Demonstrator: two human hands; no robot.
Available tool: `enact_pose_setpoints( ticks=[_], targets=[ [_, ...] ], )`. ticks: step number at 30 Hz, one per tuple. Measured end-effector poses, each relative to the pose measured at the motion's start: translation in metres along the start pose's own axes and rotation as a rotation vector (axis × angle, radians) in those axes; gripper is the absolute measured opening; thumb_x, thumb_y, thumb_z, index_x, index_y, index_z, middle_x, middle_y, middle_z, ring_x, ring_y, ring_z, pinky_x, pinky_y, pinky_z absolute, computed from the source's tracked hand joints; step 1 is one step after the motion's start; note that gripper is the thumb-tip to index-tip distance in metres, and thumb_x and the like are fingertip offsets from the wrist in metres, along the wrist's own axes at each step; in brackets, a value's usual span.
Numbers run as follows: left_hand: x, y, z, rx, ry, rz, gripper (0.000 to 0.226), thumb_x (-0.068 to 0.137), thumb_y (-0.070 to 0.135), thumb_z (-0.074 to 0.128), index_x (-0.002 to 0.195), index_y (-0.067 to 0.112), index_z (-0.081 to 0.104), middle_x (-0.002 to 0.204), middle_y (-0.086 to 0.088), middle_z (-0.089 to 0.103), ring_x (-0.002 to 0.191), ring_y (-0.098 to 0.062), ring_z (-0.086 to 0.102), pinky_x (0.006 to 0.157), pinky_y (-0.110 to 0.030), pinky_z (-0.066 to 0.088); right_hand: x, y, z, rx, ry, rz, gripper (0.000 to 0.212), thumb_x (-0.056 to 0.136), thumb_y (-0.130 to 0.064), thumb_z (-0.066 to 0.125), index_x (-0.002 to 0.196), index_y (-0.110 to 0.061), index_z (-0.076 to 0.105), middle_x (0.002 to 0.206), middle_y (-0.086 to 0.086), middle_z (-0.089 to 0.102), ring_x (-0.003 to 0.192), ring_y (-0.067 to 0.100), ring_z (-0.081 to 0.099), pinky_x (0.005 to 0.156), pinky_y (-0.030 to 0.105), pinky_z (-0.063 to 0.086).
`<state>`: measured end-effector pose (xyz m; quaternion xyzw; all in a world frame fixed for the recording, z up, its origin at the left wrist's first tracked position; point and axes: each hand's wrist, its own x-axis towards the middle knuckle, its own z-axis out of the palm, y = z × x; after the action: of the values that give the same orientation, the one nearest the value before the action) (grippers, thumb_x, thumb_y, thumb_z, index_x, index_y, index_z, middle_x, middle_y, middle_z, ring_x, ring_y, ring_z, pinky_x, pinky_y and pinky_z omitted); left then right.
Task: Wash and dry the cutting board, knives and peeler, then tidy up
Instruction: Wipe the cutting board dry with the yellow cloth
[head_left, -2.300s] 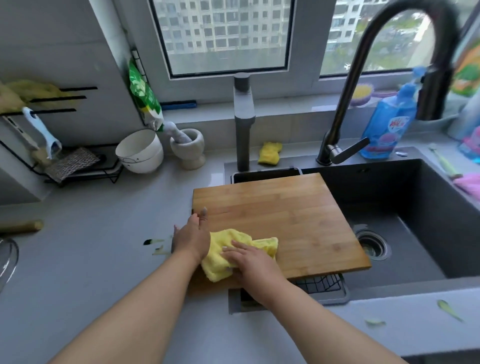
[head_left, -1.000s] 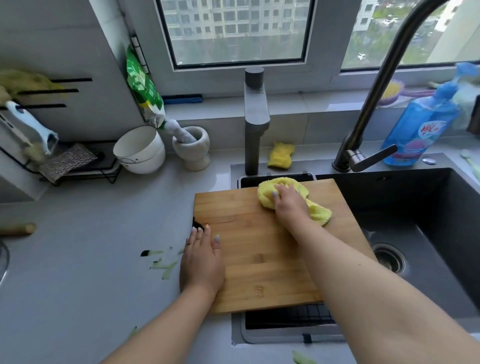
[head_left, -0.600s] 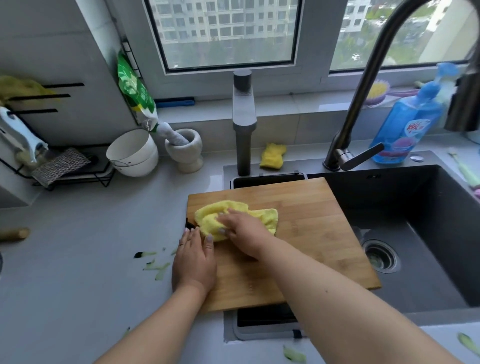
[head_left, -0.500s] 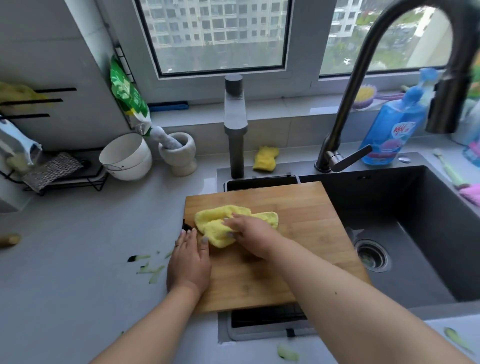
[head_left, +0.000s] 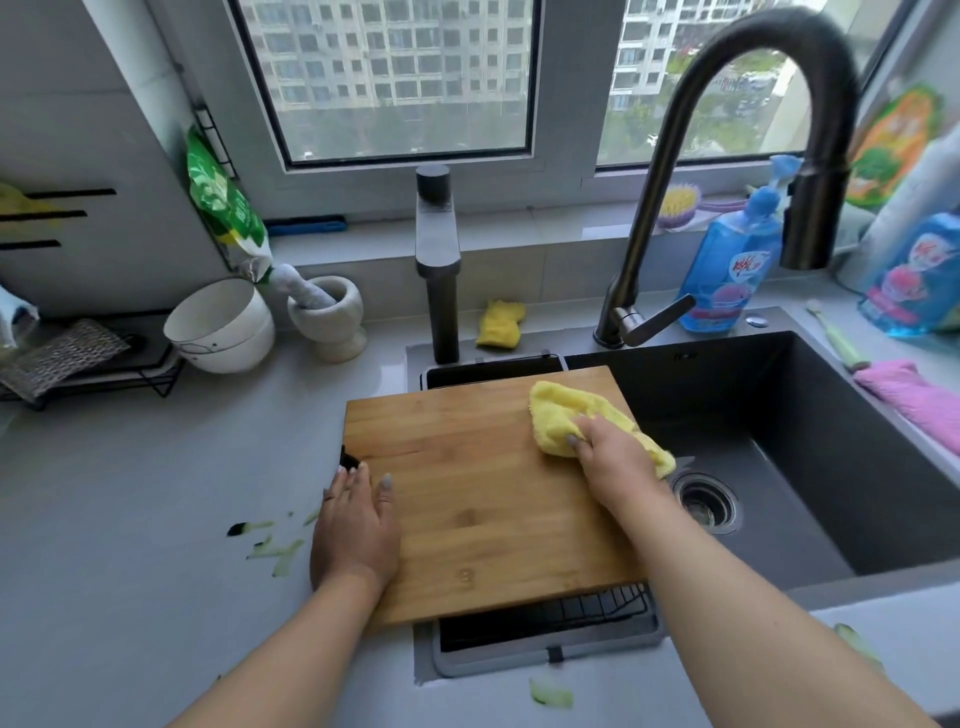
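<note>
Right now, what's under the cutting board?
The cutting board bridges the counter and a dark rack set in a tray; the rack's front wires and back rim show. Its right corner overhangs the sink. Whatever lies in the rack is covered.

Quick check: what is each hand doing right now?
Left hand: open, flat on the rectangular wooden cutting board.
Right hand: gripping the crumpled yellow cloth against the board.

Both forearms are bare up to the frame's lower edge, with no sleeve showing. The left hand (head_left: 355, 530) and the right hand (head_left: 613, 457) wear no gloves (the fingernails look painted a pale grey). No watch or bracelet shows.
</note>
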<state>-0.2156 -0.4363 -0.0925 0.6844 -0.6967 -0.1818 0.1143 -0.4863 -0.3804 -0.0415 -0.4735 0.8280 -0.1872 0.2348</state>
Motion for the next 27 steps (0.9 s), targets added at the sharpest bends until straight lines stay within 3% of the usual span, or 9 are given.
enact_pose_setpoints(
  ticks=[6,9,13,16,19,22,24,27],
  targets=[
    [0.0,0.0,0.0,-0.019,0.007,0.004,0.064,0.1,0.048,0.013,0.152,0.013,0.026,0.159,-0.002,0.023,0.148,-0.014,0.011,0.119,-0.034,0.012,-0.034,-0.036,0.036,-0.017,-0.065,-0.083,0.037,0.101,-0.033,0.042,0.135,-0.024,0.052,0.152,0.004,0.037,0.135,0.026,0.04,0.107,0.035,0.034],
    [0.001,-0.002,0.0,-0.039,0.006,0.03,0.063,0.1,0.047,0.016,0.151,0.011,0.028,0.158,-0.003,0.025,0.148,-0.015,0.012,0.119,-0.033,0.012,-0.048,-0.058,0.045,0.007,-0.163,-0.14,0.036,0.101,-0.037,0.041,0.123,-0.015,0.058,0.126,0.01,0.06,0.116,0.03,0.054,0.094,0.037,0.045],
    [-0.002,-0.004,-0.002,-0.1,0.006,0.06,0.061,0.101,0.044,0.019,0.149,0.01,0.032,0.157,-0.005,0.028,0.147,-0.016,0.014,0.12,-0.032,0.012,-0.05,-0.073,0.03,0.572,-0.263,-0.008,0.035,0.101,-0.038,0.042,0.118,-0.015,0.062,0.102,0.004,0.067,0.092,0.021,0.061,0.082,0.037,0.05],
    [-0.003,-0.007,-0.006,-0.188,-0.003,0.063,0.059,0.102,0.043,0.021,0.147,0.009,0.036,0.156,-0.005,0.031,0.147,-0.016,0.016,0.12,-0.033,0.012,-0.048,-0.072,0.02,0.943,-0.294,0.144,0.028,0.1,-0.037,0.044,0.114,-0.02,0.061,0.099,0.008,0.069,0.086,0.023,0.065,0.069,0.035,0.055],
    [-0.005,-0.003,-0.016,-0.324,0.041,0.079,0.053,0.103,0.039,0.027,0.143,0.009,0.044,0.15,-0.007,0.04,0.144,-0.02,0.025,0.119,-0.036,0.019,-0.044,-0.068,0.018,1.267,-0.366,0.211,0.03,0.102,-0.033,0.042,0.118,-0.016,0.061,0.103,0.016,0.07,0.089,0.032,0.067,0.074,0.044,0.057],
    [-0.009,0.018,-0.036,-0.557,0.114,0.07,0.042,0.101,0.036,0.04,0.131,0.012,0.055,0.128,-0.003,0.057,0.124,-0.02,0.048,0.103,-0.032,0.037,-0.043,-0.069,0.021,1.448,-0.417,0.204,0.033,0.101,-0.032,0.042,0.118,-0.011,0.061,0.101,0.02,0.068,0.091,0.038,0.065,0.084,0.057,0.052],
    [-0.01,0.036,-0.05,-0.896,-0.081,0.0,0.038,0.099,0.037,0.047,0.129,0.015,0.056,0.119,-0.002,0.062,0.115,-0.02,0.056,0.097,-0.031,0.042,-0.044,-0.072,0.023,1.489,-0.452,0.197,0.034,0.1,-0.032,0.045,0.119,-0.009,0.062,0.102,0.022,0.066,0.093,0.039,0.063,0.092,0.063,0.046],
    [-0.01,0.052,-0.066,-1.43,-0.516,-0.093,0.04,0.092,0.04,0.057,0.128,0.022,0.052,0.117,-0.011,0.064,0.106,-0.028,0.062,0.094,-0.042,0.049,-0.045,-0.078,0.023,1.465,-0.457,0.175,0.035,0.099,-0.032,0.048,0.12,-0.008,0.062,0.103,0.022,0.067,0.091,0.037,0.065,0.093,0.061,0.047]
  ],
)
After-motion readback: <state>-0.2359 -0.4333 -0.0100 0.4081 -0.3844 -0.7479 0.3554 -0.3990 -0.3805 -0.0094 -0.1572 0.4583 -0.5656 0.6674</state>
